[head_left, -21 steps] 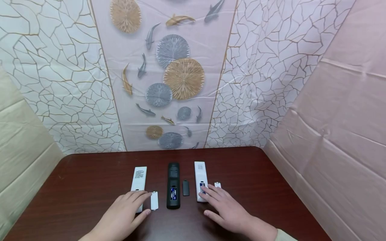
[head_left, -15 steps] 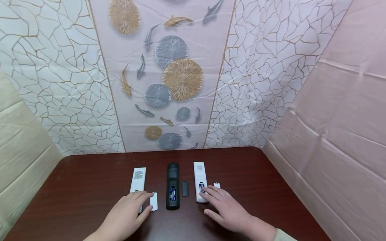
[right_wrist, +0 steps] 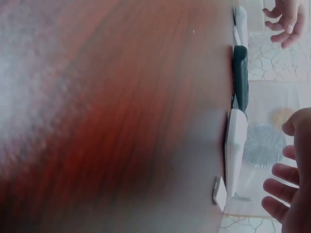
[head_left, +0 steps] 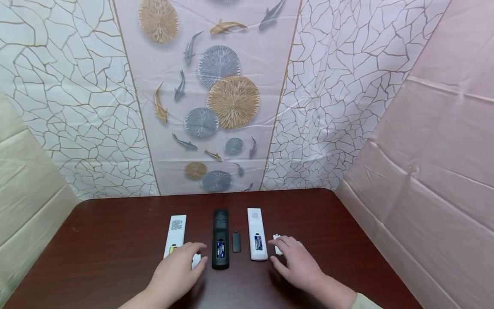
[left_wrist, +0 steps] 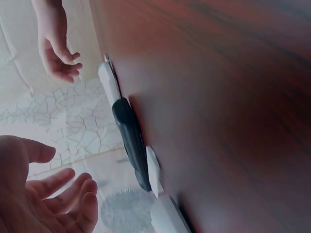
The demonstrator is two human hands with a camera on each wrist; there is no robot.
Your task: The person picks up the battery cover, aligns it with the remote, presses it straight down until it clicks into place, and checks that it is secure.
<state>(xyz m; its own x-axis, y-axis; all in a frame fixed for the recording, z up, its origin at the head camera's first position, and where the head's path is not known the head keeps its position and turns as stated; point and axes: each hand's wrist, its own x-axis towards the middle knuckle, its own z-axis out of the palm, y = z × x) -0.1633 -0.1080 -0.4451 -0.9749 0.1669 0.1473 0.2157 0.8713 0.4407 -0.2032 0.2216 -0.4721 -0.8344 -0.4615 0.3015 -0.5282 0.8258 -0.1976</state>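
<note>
While both hands hang above table [head_left: 123, 231], neither holds anything. My left hand [head_left: 175, 270]: lower left-centre of frame, fingers loosely bent, thumb apart, partly hiding left white remote control [head_left: 176, 231] and left white battery cover [head_left: 196, 261]. My right hand [head_left: 299, 262]: lower right, similarly loose, beside right white remote control [head_left: 256, 229], partly hiding right white battery cover [head_left: 278, 251]. Black remote control [head_left: 220, 234]: lower centre, back up, batteries [head_left: 220, 249] exposed; dark battery cover [head_left: 236, 242] just right. Judged: remotes light, rigid, slightly slippery; grip long sides, clear of batteries. Covers thin, stiff, likely fragile; pinch edges.
</note>
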